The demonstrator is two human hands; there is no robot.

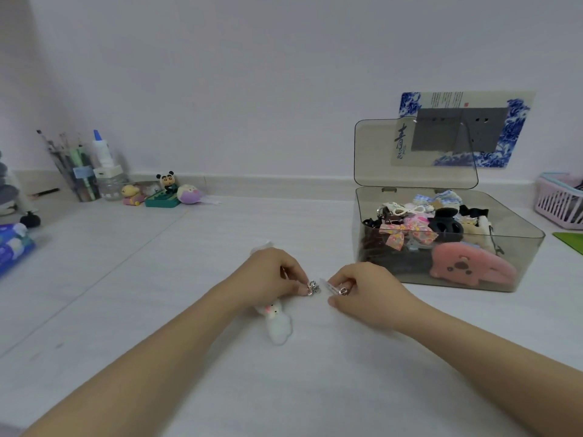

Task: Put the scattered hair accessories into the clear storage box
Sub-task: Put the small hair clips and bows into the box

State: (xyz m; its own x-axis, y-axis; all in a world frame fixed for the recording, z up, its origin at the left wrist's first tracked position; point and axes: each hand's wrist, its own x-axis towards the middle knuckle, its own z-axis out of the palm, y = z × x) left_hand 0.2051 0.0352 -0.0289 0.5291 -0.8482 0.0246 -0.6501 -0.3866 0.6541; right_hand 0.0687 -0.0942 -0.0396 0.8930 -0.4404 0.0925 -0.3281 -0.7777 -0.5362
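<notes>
1. Stretching across nearly the whole view, the white worktop (157,279) is carrying everything, with the wall running along its far edge.
2. Sitting towards the far right of the worktop, the clear storage box (448,279) is standing with its lid (416,152) tipped up and open; it is already holding bows, a black claw clip and a pink plush piece, so the way in is lying free from above.
3. Working near the middle of the worktop, just left of the box, the left hand (271,275) is pinching a small silver clip (312,287) between its fingertips, while a white fluffy accessory (279,323) is lying under and beside it.
4. Facing it, the right hand (362,288) is gripping a second silver clip on a small clear card (336,287); I cannot tell whether the two clips are joined.
5. Judging the risk: the clips are tiny and shiny, so a loose pinch could be letting one slip onto the pale surface, and the fluffy piece could be getting left behind.
6. Standing along the far left edge, a pen cup (77,175), a glue bottle (101,149) and small figurines (164,190) are keeping well apart; a pink basket (558,203) is sitting beyond the box at the right edge, not blocking it.
</notes>
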